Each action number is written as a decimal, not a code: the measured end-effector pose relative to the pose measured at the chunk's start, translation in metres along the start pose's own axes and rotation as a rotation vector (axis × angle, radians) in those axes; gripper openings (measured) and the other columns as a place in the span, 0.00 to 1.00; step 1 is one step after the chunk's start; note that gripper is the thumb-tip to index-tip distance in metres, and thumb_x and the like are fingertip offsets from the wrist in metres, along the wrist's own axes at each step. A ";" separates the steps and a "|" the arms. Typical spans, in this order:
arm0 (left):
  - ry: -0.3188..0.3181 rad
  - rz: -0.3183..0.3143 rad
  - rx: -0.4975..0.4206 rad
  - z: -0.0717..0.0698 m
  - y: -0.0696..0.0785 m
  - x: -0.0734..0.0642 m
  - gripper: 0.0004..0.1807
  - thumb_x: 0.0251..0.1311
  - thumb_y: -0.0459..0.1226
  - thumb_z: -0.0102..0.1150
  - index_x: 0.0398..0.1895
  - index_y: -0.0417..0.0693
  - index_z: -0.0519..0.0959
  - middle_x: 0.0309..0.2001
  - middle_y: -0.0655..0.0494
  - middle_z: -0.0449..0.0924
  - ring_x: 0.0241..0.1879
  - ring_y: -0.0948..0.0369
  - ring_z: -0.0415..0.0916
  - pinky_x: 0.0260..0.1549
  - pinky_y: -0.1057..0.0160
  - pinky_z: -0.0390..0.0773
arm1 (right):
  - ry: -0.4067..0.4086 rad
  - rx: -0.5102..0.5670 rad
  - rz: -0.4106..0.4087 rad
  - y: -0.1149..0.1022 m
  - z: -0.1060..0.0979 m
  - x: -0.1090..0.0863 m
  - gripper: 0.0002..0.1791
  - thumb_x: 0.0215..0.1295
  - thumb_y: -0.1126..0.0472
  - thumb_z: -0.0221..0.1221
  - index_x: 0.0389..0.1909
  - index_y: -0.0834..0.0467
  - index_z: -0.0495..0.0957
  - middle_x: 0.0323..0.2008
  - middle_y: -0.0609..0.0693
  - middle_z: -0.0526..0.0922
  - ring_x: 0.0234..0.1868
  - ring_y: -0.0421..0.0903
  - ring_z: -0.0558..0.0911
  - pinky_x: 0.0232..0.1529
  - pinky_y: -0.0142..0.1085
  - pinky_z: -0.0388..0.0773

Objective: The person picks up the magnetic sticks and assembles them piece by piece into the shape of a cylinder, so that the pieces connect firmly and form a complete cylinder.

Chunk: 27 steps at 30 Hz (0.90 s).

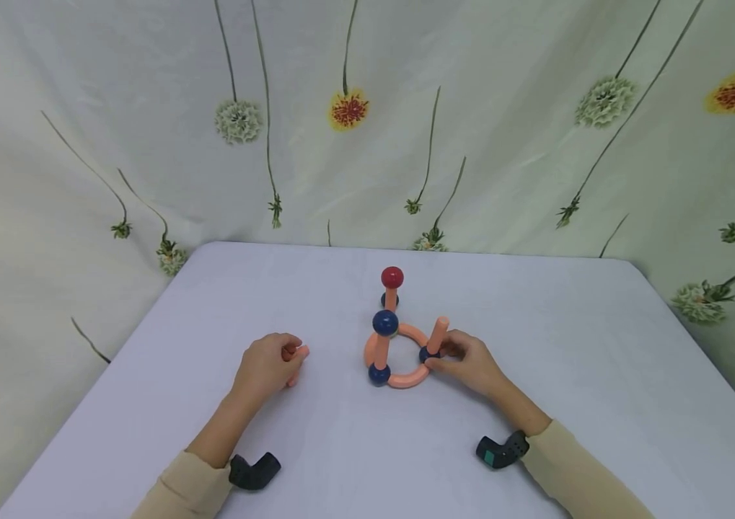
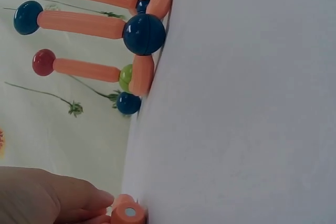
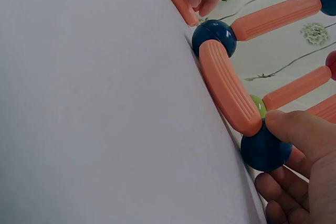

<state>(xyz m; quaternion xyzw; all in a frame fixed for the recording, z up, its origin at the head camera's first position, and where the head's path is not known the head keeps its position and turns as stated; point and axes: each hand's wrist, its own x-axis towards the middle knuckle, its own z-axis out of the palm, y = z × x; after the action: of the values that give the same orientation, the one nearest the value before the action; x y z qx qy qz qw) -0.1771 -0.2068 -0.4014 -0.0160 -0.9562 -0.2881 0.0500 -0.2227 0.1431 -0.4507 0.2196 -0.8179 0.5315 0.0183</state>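
A magnetic stick-and-ball structure stands mid-table: curved orange sticks form a ring joined by balls. My right hand pinches the dark blue ball at the ring's right side, from which an orange stick leans upward. At the ring's front left, another blue ball carries an upright stick topped by a blue ball. Behind it rises a stick with a red ball, above a green ball. Left of the structure, my left hand holds an orange stick low at the table; a second stick lies beside it.
The white table runs back to a hanging cloth printed with flowers. Another blue ball sits at the structure's far side. Dark wrist devices are on both forearms.
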 end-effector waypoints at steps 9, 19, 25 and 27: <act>-0.022 0.046 0.083 0.007 0.003 0.000 0.14 0.61 0.37 0.63 0.46 0.36 0.81 0.32 0.51 0.78 0.32 0.56 0.74 0.37 0.54 0.77 | -0.003 -0.011 0.001 0.001 0.000 0.001 0.16 0.54 0.63 0.71 0.44 0.61 0.82 0.37 0.48 0.82 0.39 0.46 0.79 0.43 0.36 0.75; 0.006 0.096 0.143 0.015 0.002 0.000 0.13 0.58 0.37 0.65 0.43 0.38 0.83 0.28 0.54 0.77 0.28 0.60 0.74 0.30 0.57 0.75 | -0.002 0.007 -0.007 0.001 -0.001 0.001 0.16 0.54 0.63 0.71 0.44 0.61 0.81 0.38 0.48 0.82 0.39 0.46 0.79 0.44 0.36 0.75; 0.051 0.121 0.158 0.018 0.001 -0.002 0.13 0.58 0.40 0.66 0.42 0.41 0.84 0.29 0.54 0.79 0.27 0.60 0.75 0.26 0.59 0.75 | -0.001 -0.012 -0.007 0.003 0.000 0.001 0.17 0.54 0.63 0.71 0.44 0.61 0.82 0.37 0.48 0.82 0.39 0.45 0.79 0.43 0.35 0.75; 0.075 0.121 0.137 0.018 0.001 -0.002 0.13 0.58 0.40 0.66 0.43 0.42 0.85 0.31 0.53 0.81 0.28 0.59 0.76 0.27 0.58 0.75 | -0.002 -0.017 -0.007 0.003 0.000 0.000 0.16 0.54 0.63 0.71 0.44 0.61 0.82 0.37 0.47 0.82 0.39 0.44 0.79 0.43 0.35 0.75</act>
<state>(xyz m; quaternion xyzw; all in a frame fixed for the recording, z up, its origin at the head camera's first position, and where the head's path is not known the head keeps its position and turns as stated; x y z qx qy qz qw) -0.1771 -0.1956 -0.4159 -0.0594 -0.9684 -0.2188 0.1042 -0.2242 0.1438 -0.4534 0.2228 -0.8216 0.5243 0.0213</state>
